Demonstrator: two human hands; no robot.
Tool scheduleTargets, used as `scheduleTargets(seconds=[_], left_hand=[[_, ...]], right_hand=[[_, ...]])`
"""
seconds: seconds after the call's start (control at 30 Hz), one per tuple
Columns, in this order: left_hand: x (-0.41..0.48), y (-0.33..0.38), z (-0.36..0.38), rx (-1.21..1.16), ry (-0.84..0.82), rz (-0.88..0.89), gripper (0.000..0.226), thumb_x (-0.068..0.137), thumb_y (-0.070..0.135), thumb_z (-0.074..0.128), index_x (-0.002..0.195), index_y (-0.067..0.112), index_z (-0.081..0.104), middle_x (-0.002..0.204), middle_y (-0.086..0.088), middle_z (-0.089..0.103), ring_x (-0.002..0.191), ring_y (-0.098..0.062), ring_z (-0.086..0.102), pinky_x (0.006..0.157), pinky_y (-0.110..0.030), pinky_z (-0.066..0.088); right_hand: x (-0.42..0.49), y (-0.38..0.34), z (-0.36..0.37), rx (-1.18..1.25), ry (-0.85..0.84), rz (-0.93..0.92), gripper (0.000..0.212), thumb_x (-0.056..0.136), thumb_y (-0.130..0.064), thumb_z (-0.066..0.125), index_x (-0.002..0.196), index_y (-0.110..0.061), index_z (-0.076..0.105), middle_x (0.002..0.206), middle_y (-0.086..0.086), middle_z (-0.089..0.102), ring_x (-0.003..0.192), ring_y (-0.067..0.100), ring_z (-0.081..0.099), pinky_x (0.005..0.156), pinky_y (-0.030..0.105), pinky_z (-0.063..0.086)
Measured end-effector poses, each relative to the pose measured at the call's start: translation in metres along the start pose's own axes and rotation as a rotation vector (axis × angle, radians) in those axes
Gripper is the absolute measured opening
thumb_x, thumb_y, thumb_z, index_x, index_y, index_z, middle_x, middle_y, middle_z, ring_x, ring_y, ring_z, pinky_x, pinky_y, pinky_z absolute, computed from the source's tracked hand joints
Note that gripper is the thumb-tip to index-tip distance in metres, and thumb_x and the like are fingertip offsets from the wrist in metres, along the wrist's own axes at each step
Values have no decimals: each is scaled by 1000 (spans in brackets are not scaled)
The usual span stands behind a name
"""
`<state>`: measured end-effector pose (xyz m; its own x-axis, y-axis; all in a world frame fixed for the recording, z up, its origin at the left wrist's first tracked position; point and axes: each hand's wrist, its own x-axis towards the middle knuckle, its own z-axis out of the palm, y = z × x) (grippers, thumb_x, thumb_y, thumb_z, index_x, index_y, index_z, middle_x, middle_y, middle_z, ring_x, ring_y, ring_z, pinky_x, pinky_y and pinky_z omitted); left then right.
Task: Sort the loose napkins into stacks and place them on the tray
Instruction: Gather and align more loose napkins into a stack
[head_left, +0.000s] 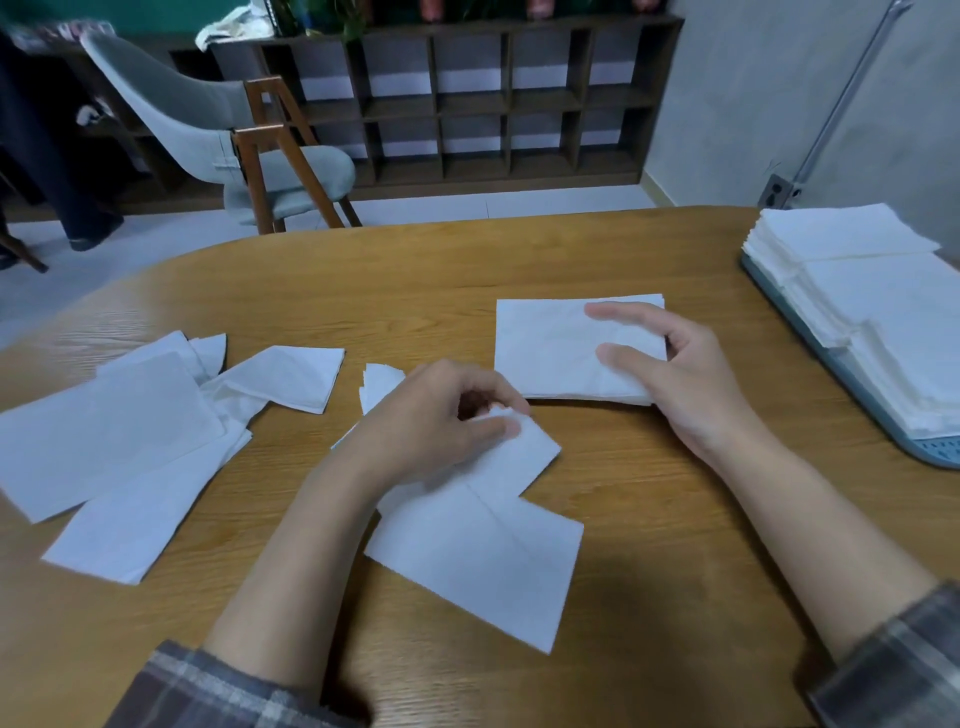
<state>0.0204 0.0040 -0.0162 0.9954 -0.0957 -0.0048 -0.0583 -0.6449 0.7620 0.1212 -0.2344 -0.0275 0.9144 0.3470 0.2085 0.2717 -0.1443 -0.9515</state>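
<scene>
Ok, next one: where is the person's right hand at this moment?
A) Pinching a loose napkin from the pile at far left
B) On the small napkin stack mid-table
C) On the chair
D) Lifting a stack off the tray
B: the right hand lies with thumb and forefinger stretched over the small stack, apart from the tray; the left hand pinches a loose napkin.
</scene>
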Motion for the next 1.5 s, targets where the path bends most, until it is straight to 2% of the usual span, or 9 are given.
scheduleTargets(seconds=[0.23,0.33,0.43,0.53,0.63,0.77,0.97,1.2,1.5], left_hand=[[3,6,9,-221,298,153,6,100,22,74,94,24,74,69,0,54,64,-13,41,62,-29,34],[5,9,14,-304,409,178,7,96,16,79,94,19,73,75,9,60,66,-12,43,65,-24,37],[7,10,19,-350,470,195,7,94,15,81,95,18,74,84,3,70,70,-23,54,66,-34,42],[5,17,21,-377,469,198,15,93,14,82,104,17,72,87,2,73,77,-18,66,69,-36,52],[4,16,17,-406,318,91,38,90,14,84,121,23,64,97,-3,78,89,-22,76,79,-45,64],[3,10,13,-402,252,-23,46,89,18,85,126,32,60,102,-13,77,88,-36,75,84,-55,62],[3,10,3,-406,531,23,33,92,18,83,117,27,63,89,-20,68,89,-37,70,82,-49,56],[2,15,7,-376,410,95,28,90,13,84,110,22,67,80,-6,73,78,-24,72,68,-39,53],[4,11,10,-263,471,98,43,85,16,89,120,29,67,90,-2,72,87,-17,69,75,-34,56]], right_hand=[[-4,-8,7,-10,-131,-70,20,99,-26,70,118,-25,78,123,-24,73,124,-9,59,104,8,38],[-7,-8,8,-28,-207,-91,23,97,-32,72,117,-23,78,122,-17,75,121,-2,63,100,11,42],[-8,-6,11,26,-209,-56,23,90,-35,79,108,-20,79,108,-10,78,103,4,69,89,20,48],[-8,-5,16,43,-180,-83,16,92,-22,79,91,-7,76,96,12,74,84,20,65,78,32,48],[-7,-7,14,121,-98,-42,16,93,-15,78,82,-7,69,84,-6,69,81,6,64,73,21,48],[-2,-3,8,249,-1,48,24,92,-16,79,72,-17,66,90,-2,69,87,19,67,79,37,48],[-3,-5,2,293,-150,131,3,90,-11,75,92,-12,77,100,5,77,90,21,72,79,31,52],[-10,-9,10,268,-300,140,37,86,-28,75,120,-15,74,118,3,79,109,22,75,90,33,60],[-10,-5,17,150,-199,93,21,102,-14,65,121,-12,73,110,-4,80,99,9,75,78,20,57]])
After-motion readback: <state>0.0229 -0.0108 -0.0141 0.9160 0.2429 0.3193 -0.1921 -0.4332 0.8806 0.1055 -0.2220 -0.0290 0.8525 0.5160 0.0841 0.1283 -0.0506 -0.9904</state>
